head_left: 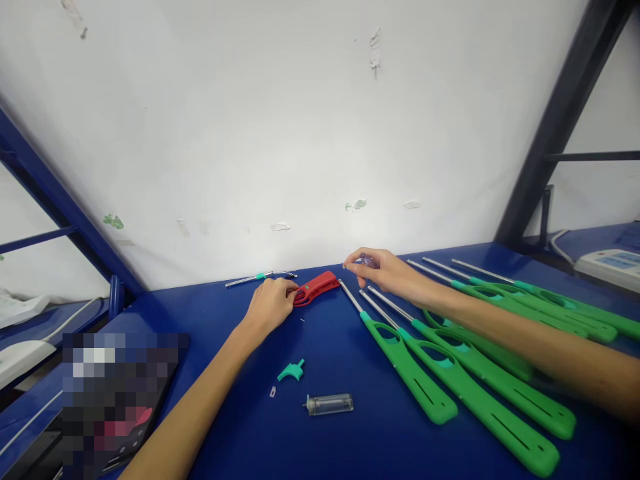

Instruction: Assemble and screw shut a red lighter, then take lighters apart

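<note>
My left hand (273,301) is closed on the front end of a red lighter casing (320,287) lying on the blue table. To its right, my right hand (376,268) is raised a little, fingers curled round a small purplish see-through object (369,260) whose kind I cannot make out. Behind my left hand lies a metal lighter tube (245,281) with a teal collar and a wire. Nearer me are a teal trigger (292,371), a tiny pale pink part (273,391) and a clear fuel tank (330,404).
Several green long-necked lighters (415,380) are spread on the right, partly under my right forearm. A dark screen device (145,413), partly pixelated, lies at the left. A white wall (310,133) backs the blue table (225,400); a white device (610,270) stands far right.
</note>
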`<move>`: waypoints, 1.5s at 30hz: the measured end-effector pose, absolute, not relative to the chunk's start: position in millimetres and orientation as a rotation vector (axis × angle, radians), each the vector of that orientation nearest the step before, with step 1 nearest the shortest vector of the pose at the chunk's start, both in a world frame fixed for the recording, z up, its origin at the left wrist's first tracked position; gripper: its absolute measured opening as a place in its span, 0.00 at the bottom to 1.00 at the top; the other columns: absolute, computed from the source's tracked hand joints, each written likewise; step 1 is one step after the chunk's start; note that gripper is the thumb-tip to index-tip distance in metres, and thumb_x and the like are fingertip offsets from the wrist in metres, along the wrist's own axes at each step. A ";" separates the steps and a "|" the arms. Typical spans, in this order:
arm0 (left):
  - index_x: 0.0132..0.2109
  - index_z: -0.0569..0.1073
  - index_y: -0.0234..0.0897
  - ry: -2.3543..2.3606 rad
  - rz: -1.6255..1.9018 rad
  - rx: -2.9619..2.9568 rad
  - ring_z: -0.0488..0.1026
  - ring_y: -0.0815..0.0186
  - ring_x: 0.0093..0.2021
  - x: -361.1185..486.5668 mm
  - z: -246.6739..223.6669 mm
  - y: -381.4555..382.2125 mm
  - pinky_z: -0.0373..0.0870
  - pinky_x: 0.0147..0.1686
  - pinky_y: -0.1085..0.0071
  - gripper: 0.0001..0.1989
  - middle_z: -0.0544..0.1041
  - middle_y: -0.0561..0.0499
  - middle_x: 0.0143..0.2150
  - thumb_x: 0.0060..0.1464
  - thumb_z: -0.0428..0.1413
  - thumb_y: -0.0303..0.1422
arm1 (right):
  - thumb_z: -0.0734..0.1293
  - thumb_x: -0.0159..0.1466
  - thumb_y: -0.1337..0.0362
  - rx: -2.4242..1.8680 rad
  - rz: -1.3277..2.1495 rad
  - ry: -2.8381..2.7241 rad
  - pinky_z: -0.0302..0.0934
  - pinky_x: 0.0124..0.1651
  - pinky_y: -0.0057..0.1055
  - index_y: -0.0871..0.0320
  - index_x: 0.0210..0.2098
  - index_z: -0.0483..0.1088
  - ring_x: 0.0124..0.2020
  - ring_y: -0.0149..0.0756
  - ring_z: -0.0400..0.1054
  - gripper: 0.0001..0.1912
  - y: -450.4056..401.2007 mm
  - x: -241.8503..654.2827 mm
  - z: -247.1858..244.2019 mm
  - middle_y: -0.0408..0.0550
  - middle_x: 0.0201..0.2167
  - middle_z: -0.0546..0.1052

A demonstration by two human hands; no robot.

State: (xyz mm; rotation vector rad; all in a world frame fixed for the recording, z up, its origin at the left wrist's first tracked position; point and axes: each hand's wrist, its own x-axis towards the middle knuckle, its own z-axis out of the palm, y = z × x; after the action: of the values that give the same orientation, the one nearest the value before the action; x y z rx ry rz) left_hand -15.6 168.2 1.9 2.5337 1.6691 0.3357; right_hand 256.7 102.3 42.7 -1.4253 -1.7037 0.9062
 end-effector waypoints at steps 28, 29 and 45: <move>0.58 0.77 0.37 1.697 0.156 2.684 0.79 0.56 0.54 -2.1 5.5 152.7 0.79 0.55 0.52 0.15 0.79 0.43 0.58 0.72 0.61 0.41 | 0.70 0.74 0.52 -1.426 0.800 -1.863 0.74 0.54 0.46 0.57 0.58 0.73 0.52 0.41 0.76 0.20 96.6 254.7 45.8 0.52 0.56 0.77; 0.58 0.77 0.37 1.696 0.151 2.686 0.79 0.56 0.54 -2.2 5.6 152.9 0.79 0.54 0.52 0.16 0.79 0.43 0.58 0.72 0.61 0.41 | 0.70 0.74 0.52 -1.424 0.798 -1.869 0.74 0.54 0.46 0.57 0.58 0.73 0.52 0.41 0.76 0.20 96.6 254.7 45.9 0.52 0.56 0.77; 0.58 0.77 0.37 1.689 0.250 2.661 0.79 0.55 0.55 -4.5 7.2 157.1 0.79 0.56 0.52 0.16 0.79 0.43 0.59 0.72 0.61 0.42 | 0.69 0.74 0.51 -1.386 0.814 -1.913 0.74 0.55 0.45 0.56 0.58 0.73 0.52 0.41 0.76 0.20 94.2 256.4 48.1 0.52 0.57 0.77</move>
State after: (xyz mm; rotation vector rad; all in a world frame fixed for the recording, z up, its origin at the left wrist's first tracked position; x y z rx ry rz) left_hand -4.5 157.1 7.2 2.6606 1.6888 0.2500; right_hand 256.4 94.2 48.1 -1.3858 -1.9129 0.8143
